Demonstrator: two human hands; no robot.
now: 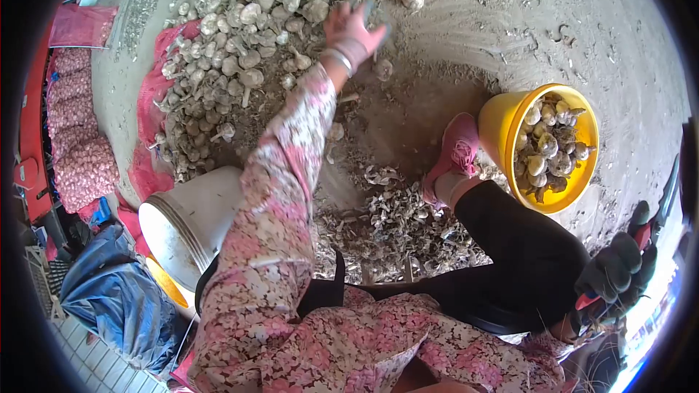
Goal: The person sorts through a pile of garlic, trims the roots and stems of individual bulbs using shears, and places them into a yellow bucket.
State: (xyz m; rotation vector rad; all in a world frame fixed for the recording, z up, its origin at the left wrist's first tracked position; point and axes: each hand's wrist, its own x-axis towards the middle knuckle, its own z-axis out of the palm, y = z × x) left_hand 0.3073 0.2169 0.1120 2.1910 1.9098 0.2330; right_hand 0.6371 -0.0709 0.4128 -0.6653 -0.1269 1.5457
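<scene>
My left hand (354, 33), in a pink glove with dark fingertips, reaches over the right edge of a large heap of garlic bulbs (251, 13) on the ground. Its fingers are spread and hold nothing. At the right edge of the view, my right hand (619, 268), in a dark glove, is closed around a red-handled tool (642, 236), beside my bent knee. Much of the tool is hidden. A yellow bucket (505, 131), partly filled with trimmed bulbs, lies tilted right of my pink shoe (457, 151).
White buckets (211, 207) lie on their side at left, near a blue plastic sheet (120, 298). Filled pink net sacks (76, 131) stand at far left. Pink netting (145, 120) edges the heap. Cut stems and debris (408, 229) cover the ground before me.
</scene>
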